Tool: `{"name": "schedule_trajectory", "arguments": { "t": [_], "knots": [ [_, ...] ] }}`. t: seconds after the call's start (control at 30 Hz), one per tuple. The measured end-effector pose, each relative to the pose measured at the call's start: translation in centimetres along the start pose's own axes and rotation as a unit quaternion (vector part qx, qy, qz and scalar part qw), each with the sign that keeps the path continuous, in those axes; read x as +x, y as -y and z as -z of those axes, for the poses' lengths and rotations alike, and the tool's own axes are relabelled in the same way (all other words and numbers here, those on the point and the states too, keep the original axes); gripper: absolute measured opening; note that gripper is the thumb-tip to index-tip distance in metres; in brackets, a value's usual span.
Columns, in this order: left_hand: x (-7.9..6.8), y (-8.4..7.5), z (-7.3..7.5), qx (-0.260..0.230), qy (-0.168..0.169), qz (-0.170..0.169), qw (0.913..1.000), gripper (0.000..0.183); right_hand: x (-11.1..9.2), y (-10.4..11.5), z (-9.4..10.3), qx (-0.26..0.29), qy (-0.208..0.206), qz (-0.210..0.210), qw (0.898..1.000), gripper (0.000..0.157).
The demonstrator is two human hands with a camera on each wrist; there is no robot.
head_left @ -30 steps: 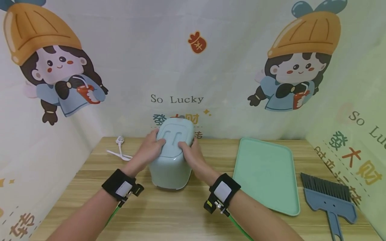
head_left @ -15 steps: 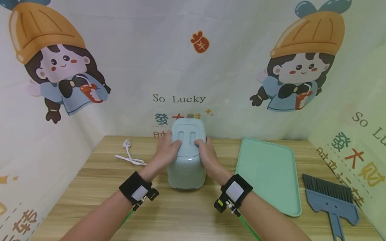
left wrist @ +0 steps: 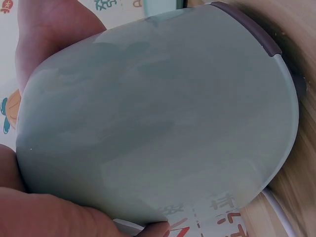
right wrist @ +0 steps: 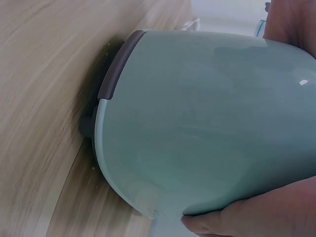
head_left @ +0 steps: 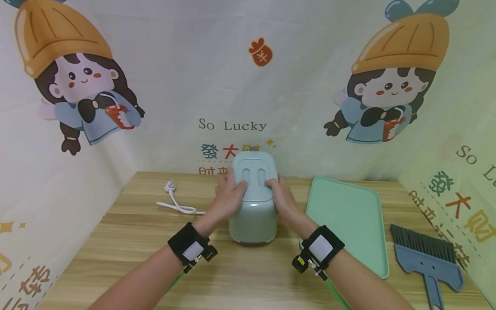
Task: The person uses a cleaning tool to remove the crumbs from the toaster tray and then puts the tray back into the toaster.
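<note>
A pale green, rounded small appliance (head_left: 253, 221) stands between both hands, with two long recesses in its lighter lid (head_left: 253, 189). My left hand (head_left: 227, 199) grips its left side, thumb by the left recess. On the opposite side my right hand (head_left: 286, 199) grips it, the thumb lying over the lid's right edge. The smooth green body (left wrist: 163, 113) fills most of the left wrist view. Close to the wood, a dark strip (right wrist: 121, 66) and a small foot (right wrist: 87, 126) show at its base in the right wrist view. Its white cord (head_left: 180, 208) runs off to the left.
The cord's plug (head_left: 169, 187) lies at the back left of the wooden table (head_left: 128, 258). A light green tray (head_left: 348, 215) lies right of the right hand, with a blue-grey brush (head_left: 426, 258) beyond it. A printed cloth (head_left: 232, 86) hangs behind the table.
Both hands have moved the appliance to the right, turning it from slightly tilted to straight. Its cord and plug have shifted right too. The grip looks the same.
</note>
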State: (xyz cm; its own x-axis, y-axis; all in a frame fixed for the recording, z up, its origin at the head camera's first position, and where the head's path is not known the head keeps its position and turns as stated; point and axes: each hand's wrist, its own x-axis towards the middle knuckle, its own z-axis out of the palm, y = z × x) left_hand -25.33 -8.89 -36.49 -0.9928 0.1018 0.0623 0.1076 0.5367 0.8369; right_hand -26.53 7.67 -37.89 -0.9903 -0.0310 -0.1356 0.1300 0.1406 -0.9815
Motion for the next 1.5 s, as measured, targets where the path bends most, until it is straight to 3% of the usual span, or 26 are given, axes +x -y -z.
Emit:
{"name": "schedule_trajectory", "arguments": {
  "t": [0.57,0.9,1.1,1.3,1.5],
  "knots": [
    [-0.1,-0.1,-0.7,-0.018,0.005,-0.009,0.9998,0.066,0.2,-0.3,1.0,-0.018,0.014,0.013,1.0,0.065],
    [0.6,0.0,-0.9,-0.025,0.005,-0.009,0.9996,0.065,0.7,-0.3,1.3,-0.024,0.013,-0.005,1.0,0.067],
    [0.9,0.0,-1.0,-0.022,-0.002,-0.008,0.9997,0.066,0.7,-0.4,1.9,-0.008,0.037,0.018,0.999,0.066],
    [1.1,0.1,-1.1,-0.019,-0.014,-0.02,0.9995,0.067,-1.2,-1.3,3.6,0.016,0.081,0.05,0.995,0.053],
    [1.2,0.3,-1.1,0.026,-0.03,-0.065,0.9971,0.065,-3.9,-2.6,4.8,0.064,0.079,0.007,0.995,0.053]
  ]
}}
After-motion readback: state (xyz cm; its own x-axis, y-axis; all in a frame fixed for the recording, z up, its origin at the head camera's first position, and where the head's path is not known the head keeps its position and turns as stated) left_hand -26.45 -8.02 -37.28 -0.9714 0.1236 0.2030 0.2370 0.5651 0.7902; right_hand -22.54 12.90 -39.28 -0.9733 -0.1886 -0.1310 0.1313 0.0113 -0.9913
